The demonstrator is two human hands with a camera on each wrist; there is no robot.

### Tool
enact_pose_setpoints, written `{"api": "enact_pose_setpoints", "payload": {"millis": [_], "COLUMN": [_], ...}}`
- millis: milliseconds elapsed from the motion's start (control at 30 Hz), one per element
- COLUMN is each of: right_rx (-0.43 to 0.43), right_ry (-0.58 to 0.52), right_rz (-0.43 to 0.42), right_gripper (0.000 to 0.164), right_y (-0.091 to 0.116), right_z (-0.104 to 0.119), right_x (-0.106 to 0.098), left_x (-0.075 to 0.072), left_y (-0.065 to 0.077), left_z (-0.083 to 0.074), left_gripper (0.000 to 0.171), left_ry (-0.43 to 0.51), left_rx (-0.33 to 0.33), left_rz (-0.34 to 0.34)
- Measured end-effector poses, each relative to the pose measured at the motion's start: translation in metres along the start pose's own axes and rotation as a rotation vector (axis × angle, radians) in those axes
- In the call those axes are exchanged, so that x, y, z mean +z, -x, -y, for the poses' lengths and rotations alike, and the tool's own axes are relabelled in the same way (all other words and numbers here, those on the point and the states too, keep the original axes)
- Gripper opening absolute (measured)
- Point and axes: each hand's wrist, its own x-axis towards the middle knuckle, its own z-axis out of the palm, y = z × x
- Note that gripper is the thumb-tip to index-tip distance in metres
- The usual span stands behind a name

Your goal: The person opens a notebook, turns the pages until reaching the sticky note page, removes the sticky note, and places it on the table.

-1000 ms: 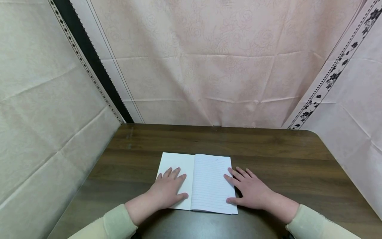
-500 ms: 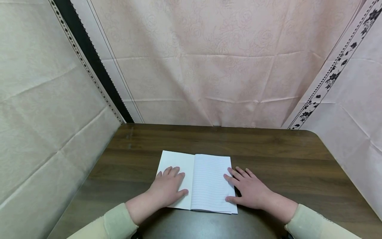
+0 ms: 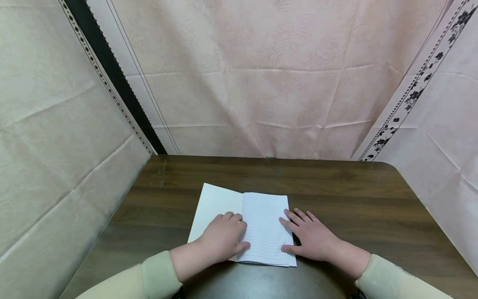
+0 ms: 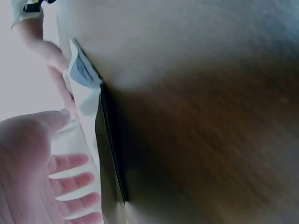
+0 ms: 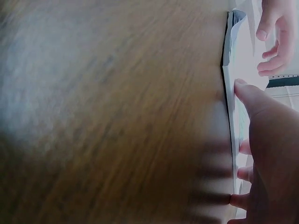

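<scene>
Head view: a notebook (image 3: 265, 224) lies spread on the worktop (image 3: 336, 187), near its front, between both hands. Its left page is plain, the right one lined. The left hand (image 3: 224, 236) lies over the plain page and the fold, hiding that page's lower part and some of the fold; its fingers bend slightly, thumb held apart, clamped on nothing. Whether it presses the paper or hovers just above, I cannot tell. The right hand (image 3: 311, 238) has its fingers apart, thumb and fingertips resting at the lined page's outer edge and covering bits of it.

Left wrist view: the left hand is cut off by the frame, and the paper is washed out nearly white; pages bow up along the near edge. Right wrist view: the palm hides most of the right hand's fingers, leaving mainly tips. Both sleeves (image 3: 384, 276) run out of the head view.
</scene>
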Motion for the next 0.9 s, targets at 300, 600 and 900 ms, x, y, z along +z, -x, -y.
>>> {"api": "enact_pose_setpoints", "payload": {"millis": [300,600,900], "right_rx": [0.009,-0.001,0.001], "right_ry": [0.009,0.003,0.017], "right_rz": [-0.009,-0.021,-0.016], "right_gripper": [0.086,0.084,0.086], "right_y": [-0.001,-0.001,-0.001], "right_z": [0.000,0.002,0.000], "right_x": [0.000,0.000,0.002], "left_x": [0.001,0.003,0.001], "left_y": [-0.007,-0.009,-0.010], "left_z": [-0.018,-0.023,-0.024], "left_gripper": [0.055,0.058,0.051], "left_ry": [-0.081,-0.086,-0.064], "left_rx": [0.185,0.239,0.257], "left_rz": [-0.045,-0.044,-0.031]}}
